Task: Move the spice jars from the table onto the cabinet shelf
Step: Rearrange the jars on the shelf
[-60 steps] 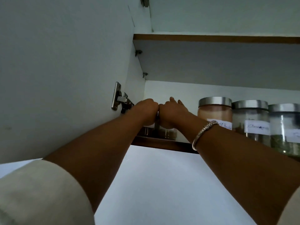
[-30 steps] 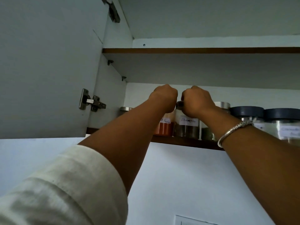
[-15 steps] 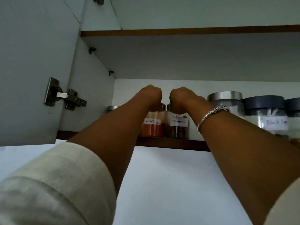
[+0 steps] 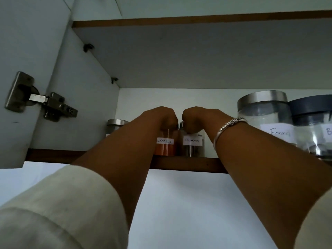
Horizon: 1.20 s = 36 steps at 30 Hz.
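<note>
Looking up from below, I note a pale rolled sleeve [image 4: 59, 211] nearest the camera at 7 o'clock, with both bare forearms rising from the lower corners toward the shelf. A silver bangle [image 4: 228, 129] sits on the right wrist.

Further in, the cabinet shelf [image 4: 185, 165] shows its brown front edge across the middle. My left hand [image 4: 164, 116] is closed down over the top of the red chilli powder jar [image 4: 166, 143], which stands upright on the shelf. My right hand [image 4: 195, 117] is closed the same way over the lid of the cinnamon jar [image 4: 193, 143], also upright on the shelf. The two jars stand just beside each other; the knuckles of both hands are near touching.

At 9 o'clock from the hands, a small steel-lidded jar [image 4: 115, 127] stands partly behind the left forearm. At 3 o'clock stand a large fennel jar [image 4: 267, 121] and, beside it, a dark-lidded jar [image 4: 313, 123].

Far left, the open cabinet door [image 4: 27, 42] carries a metal hinge [image 4: 41, 101].
</note>
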Motion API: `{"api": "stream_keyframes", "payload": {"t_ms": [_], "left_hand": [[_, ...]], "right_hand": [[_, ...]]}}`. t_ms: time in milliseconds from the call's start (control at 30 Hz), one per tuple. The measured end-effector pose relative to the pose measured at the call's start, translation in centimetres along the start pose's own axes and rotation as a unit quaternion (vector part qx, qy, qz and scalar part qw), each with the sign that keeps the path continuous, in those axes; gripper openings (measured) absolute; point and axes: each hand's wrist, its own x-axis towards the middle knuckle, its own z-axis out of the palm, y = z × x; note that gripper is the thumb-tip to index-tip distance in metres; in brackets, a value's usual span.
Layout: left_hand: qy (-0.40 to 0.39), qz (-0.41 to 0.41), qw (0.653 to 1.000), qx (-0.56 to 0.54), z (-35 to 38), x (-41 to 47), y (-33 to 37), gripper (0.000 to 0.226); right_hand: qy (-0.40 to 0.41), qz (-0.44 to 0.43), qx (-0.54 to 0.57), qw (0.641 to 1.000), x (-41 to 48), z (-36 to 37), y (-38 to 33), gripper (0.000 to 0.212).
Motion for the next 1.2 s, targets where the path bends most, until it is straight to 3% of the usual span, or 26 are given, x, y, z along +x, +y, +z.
{"api": "stream_keyframes", "payload": {"t_ms": [100,200,300,567,667,867,967,1067,1133,1200], "left_hand": [[-0.028,0.011,0.999,-0.011,0.4,-0.1,-0.2,0.037],[-0.05,0.025,0.998,-0.025,0.5,-0.6,-0.2,0.032],[-0.034,0.02,0.998,-0.042,0.6,-0.8,-0.2,0.029],[-0.007,0.029,0.998,-0.051,0.7,-1.2,-0.1,0.03],[-0.01,0.037,0.998,-0.05,0.8,-1.3,-0.1,0.029],[-0.002,0.049,0.998,-0.037,0.9,-1.4,-0.2,0.029],[-0.009,0.045,0.998,-0.036,1.0,-1.4,-0.1,0.032],[-0.014,0.036,0.998,-0.055,1.2,-1.3,0.0,0.047],[0.003,0.034,0.997,-0.069,1.4,-1.7,0.1,0.063],[0.013,0.039,0.996,-0.075,1.3,-2.5,0.4,0.073]], "right_hand": [[-0.025,-0.01,0.0,1.0,0.1,0.5,-0.3,0.007],[-0.036,-0.004,-0.007,0.999,0.2,0.9,-0.3,0.036],[-0.032,-0.004,0.008,0.999,0.0,0.9,-0.2,0.043],[-0.032,-0.023,-0.046,0.998,0.3,1.4,0.2,0.009],[-0.044,-0.018,-0.055,0.997,0.1,1.4,0.4,0.029],[-0.083,-0.019,-0.02,0.996,-0.8,0.9,-0.2,0.031],[-0.049,-0.013,-0.023,0.998,-0.4,1.2,0.1,0.042],[0.006,-0.035,-0.108,0.994,-0.3,1.9,0.2,0.063],[0.018,-0.019,-0.06,0.998,-0.2,2.2,-0.1,0.066],[0.005,0.009,0.062,0.998,-1.0,2.0,-0.7,0.076]]}}
